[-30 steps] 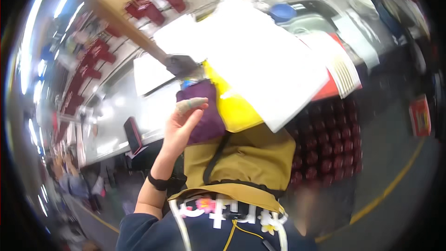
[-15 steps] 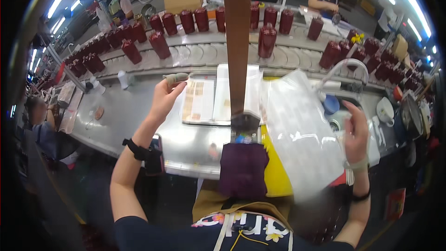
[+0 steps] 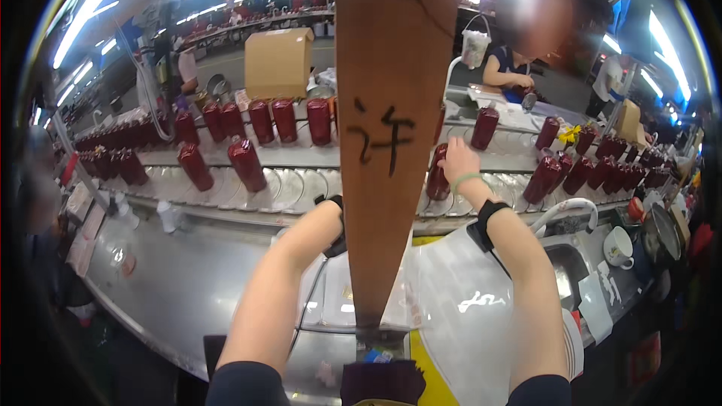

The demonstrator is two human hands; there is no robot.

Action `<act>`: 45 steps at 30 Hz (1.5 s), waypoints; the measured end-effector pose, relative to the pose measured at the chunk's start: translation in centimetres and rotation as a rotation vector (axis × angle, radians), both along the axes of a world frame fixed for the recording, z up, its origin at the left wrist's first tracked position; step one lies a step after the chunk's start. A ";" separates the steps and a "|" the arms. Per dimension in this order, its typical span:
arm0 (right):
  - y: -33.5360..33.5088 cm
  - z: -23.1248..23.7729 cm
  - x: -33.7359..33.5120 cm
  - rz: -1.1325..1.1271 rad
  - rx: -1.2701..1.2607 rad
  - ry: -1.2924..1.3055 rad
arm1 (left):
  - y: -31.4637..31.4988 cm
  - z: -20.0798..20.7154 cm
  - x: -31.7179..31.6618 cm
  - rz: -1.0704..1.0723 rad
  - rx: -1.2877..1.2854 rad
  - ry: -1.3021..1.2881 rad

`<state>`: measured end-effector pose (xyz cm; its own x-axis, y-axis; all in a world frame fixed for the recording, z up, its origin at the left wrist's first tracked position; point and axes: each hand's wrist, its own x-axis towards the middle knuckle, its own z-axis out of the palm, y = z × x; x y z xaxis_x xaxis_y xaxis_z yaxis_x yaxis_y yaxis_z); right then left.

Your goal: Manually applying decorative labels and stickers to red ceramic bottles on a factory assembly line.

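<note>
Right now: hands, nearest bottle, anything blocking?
Right hand at dark-red bottle, grip unclear. Left hand hidden behind wooden post. Bottle stands on conveyor; post blocks mid-view.

Black handwritten character (image 3: 387, 137), brown upright post (image 3: 387, 233)

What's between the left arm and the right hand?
In the head view, a brown wooden post stands between the left arm and right hand.

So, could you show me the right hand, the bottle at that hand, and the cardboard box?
Right hand (image 3: 462, 162): head view, on the back of the hand.
Bottle (image 3: 436, 180): head view, on its dark red side.
Box (image 3: 276, 68): head view, on its front panel.
</note>
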<state>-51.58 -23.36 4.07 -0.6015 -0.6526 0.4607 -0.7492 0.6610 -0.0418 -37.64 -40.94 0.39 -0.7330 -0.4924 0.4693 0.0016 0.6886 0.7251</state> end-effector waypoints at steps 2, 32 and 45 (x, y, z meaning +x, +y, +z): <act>1.7 -1.2 -2.3 -0.010 -0.073 0.021 | 2.0 0.0 -3.4 -0.122 0.110 -0.054; -16.4 1.3 36.2 1.185 0.126 -0.294 | -5.3 -1.7 49.9 0.631 0.032 0.031; -15.5 1.7 35.5 1.172 0.043 -0.384 | -9.2 -2.4 47.5 0.681 -0.005 0.215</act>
